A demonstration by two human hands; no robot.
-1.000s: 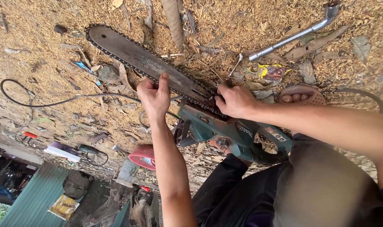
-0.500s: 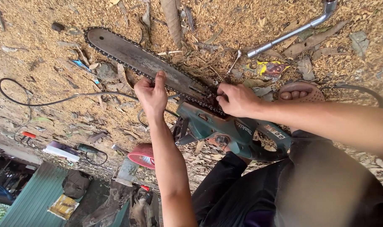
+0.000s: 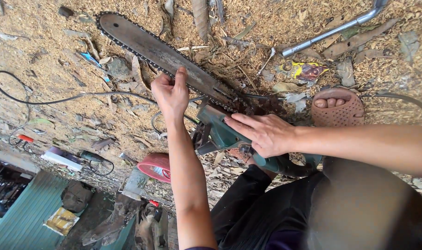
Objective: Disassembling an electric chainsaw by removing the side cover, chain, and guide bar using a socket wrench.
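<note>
Two hands working a chainsaw [image 3: 211, 115] lying on the sawdust-covered ground [image 3: 49, 55], mid-frame. Left hand [image 3: 171, 95] pinching the chain along the lower edge of the guide bar [image 3: 160, 51], fingers closed together on it, index finger pointing up. Right hand [image 3: 264, 134] resting flat and spread open on the teal saw body [image 3: 220, 134], not gripping anything. Bar stretching toward the upper left of the frame. Black cable [image 3: 58, 99] looping at left, metal pipe [image 3: 331, 32] sitting upper right, sandalled foot [image 3: 336, 109] just beside the saw, right of centre.
</note>
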